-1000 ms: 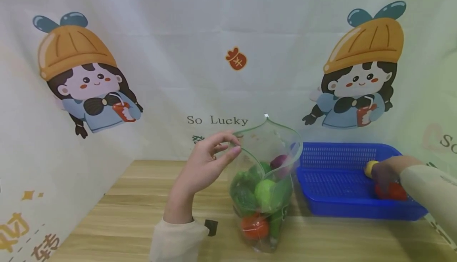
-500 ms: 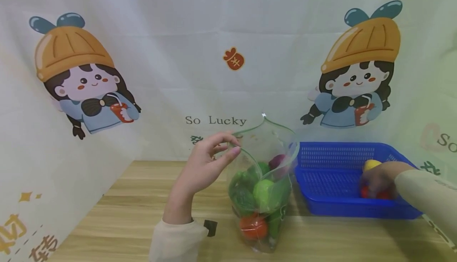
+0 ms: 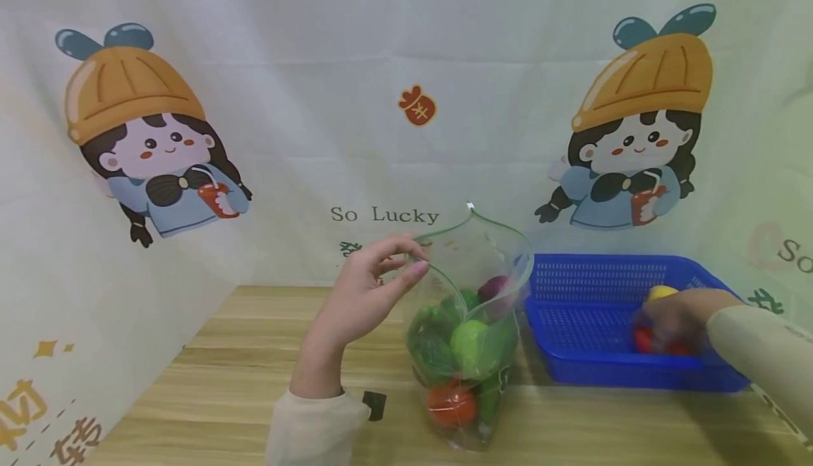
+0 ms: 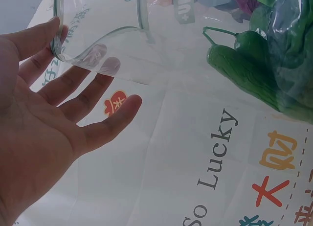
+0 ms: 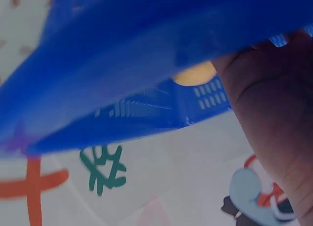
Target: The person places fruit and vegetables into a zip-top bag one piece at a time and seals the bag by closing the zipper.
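Observation:
My left hand (image 3: pixel 371 286) pinches the green-edged rim of a clear zip bag (image 3: pixel 438 289) between thumb and forefinger, its other fingers loosely spread in the left wrist view. Through the plastic show an orange-red tomato (image 3: pixel 452 404), a light green round vegetable (image 3: pixel 471 346), a purple one (image 3: pixel 495 288) and green cucumbers (image 4: pixel 239 69). Inside the blue basket (image 3: pixel 597 371), my right hand (image 3: pixel 682 314), blurred, curls over a red piece of produce (image 3: pixel 643 340). Its fingertips are hidden, and the basket wall covers them in the right wrist view.
A yellow fruit (image 3: pixel 662 292) lies behind the right hand in the basket. The basket stands right of the bag on a wooden table (image 3: pixel 235 381). Behind hangs a printed cloth (image 3: pixel 317 113).
My right hand has shifted left within the basket, and the red produce has moved left under it. The left hand keeps its pinch on the bag rim.

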`<state>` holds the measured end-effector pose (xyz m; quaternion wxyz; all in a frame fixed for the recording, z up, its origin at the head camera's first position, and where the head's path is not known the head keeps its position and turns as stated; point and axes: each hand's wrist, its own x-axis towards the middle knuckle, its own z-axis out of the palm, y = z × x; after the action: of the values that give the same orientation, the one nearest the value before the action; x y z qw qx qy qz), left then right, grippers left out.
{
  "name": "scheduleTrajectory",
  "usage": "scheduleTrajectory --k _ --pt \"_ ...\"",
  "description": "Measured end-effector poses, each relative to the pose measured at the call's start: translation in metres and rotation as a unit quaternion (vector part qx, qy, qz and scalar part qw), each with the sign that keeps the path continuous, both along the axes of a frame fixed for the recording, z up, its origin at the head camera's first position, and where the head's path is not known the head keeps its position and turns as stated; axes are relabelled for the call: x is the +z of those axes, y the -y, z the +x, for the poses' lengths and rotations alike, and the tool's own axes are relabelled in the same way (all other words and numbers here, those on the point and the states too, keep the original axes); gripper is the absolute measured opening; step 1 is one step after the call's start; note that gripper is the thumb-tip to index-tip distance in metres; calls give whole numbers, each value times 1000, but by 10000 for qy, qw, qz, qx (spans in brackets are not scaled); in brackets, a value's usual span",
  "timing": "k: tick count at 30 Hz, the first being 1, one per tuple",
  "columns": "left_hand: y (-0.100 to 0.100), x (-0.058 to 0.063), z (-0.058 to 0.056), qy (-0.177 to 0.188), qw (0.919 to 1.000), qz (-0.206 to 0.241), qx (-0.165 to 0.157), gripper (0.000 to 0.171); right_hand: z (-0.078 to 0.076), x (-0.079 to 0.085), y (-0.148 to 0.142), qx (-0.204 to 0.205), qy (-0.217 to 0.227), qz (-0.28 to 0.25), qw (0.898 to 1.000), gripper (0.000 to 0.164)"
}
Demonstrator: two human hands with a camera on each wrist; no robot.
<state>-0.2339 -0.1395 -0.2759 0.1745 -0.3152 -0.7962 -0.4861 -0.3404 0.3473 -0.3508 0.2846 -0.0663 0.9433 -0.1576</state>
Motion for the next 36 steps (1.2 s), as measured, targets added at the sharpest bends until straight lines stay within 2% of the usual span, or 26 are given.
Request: scheduleTrajectory --k 4,7,8,12,15,17,19,21,24,27,28,29,30,31,32,36 --pt "1 1 1 45 10000 11 40 8 -9 15 5 412 -170 -374 9983 67" --pt "0 1 1 33 10000 9 27 8 -10 36 16 809 -644 -625 9927 69" --pt "0 1 1 24 10000 18 23 8 -8 44 21 957 -932 -668 9888 69" --pt "1 0 1 -7 10000 63 12 6 10 76 49 1234 -2109 -943 9651 68" --pt "1 0 0 -38 10000 74 -8 6 35 95 73 1321 -2865 -1223 9410 68" --pt "0 0 0 -64 10000 64 -25 6 55 105 89 1413 -3365 -1342 9213 68" --pt "0 0 1 -74 9999 55 -39 6 75 113 102 1550 -3865 -1502 8967 67" --pt "0 0 1 -71 10000 46 -31 6 93 116 115 1601 -4484 -1606 8646 69" --pt "-1 -1 2 -43 10000 33 -20 6 114 113 135 1376 -5534 -1981 7972 75" --pt "-2 -2 1 -27 10000 30 -58 6 125 104 155 1009 -6376 -2697 7145 78" --pt "-2 -2 1 -40 10000 33 -73 6 125 101 161 951 -6516 -2931 6931 77" --pt "-3 -2 0 -47 9999 40 -88 6 125 99 167 923 -6586 -3135 6778 77" --pt "-3 -1 0 -59 9999 40 -100 6 124 97 173 961 -6598 -3299 6683 78" --pt "-3 -1 0 -66 9999 38 -104 6 122 95 178 1013 -6548 -3393 6677 80" --pt "-3 0 0 -73 9999 32 -90 6 120 94 183 1061 -6438 -3445 6749 80" --pt "-2 1 1 -94 10000 -10 -22 6 115 87 195 1142 -5899 -3227 7314 82"
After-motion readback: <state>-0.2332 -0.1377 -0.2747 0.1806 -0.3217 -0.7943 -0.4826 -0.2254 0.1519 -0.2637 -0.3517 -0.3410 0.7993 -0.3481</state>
